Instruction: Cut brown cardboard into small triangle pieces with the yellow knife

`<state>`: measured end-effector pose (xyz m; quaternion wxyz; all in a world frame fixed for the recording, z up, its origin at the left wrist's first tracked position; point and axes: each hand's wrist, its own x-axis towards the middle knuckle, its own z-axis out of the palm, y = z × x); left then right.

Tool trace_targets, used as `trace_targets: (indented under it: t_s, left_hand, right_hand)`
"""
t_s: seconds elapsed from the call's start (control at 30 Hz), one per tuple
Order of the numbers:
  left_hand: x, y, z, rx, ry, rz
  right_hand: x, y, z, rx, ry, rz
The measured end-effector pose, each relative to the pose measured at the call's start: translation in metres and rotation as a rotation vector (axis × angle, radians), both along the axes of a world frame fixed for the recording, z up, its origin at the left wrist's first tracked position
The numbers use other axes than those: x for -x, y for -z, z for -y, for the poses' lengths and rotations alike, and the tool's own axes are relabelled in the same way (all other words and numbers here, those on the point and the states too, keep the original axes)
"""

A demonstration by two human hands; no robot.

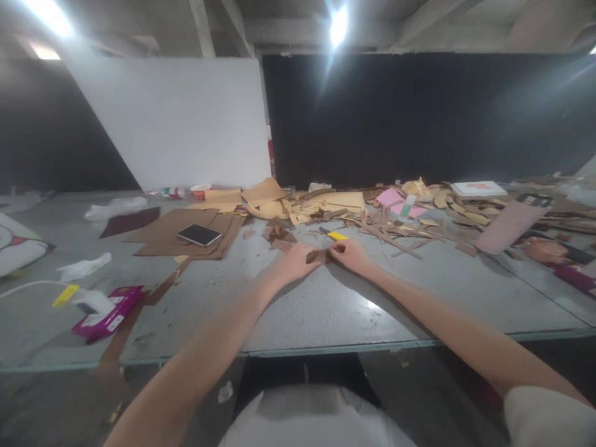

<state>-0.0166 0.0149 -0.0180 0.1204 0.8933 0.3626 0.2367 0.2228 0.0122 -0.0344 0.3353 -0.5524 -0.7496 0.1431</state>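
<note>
Between my two hands a small brown piece, like thin leather or card, is held just above the grey table. My left hand pinches its left end, fingers closed. The fingers of my right hand are closed on its right end. Just beyond my right hand lies a yellow utility knife, its dark tip pointing left. A crumpled brown scrap rests behind my left hand.
Brown sheets with a phone on top lie at the left, near a purple packet. Scraps and strips cover the back and right. A pinkish roll lies at the right. The table's front edge runs close to me.
</note>
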Motion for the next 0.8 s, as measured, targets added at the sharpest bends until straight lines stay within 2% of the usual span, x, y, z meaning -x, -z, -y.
trace_targets:
  t_s: [0.33,0.8]
  left_hand:
    - [0.0001,0.0061,-0.0052,-0.016,0.027,-0.022]
    - [-0.0009,0.0038,-0.0032,-0.042,0.106,-0.025]
  right_hand:
    - [-0.0015,0.0034,-0.004,-0.03,0.007,0.034]
    - [-0.0028,0.0067,-0.0053,-0.051,0.01,0.049]
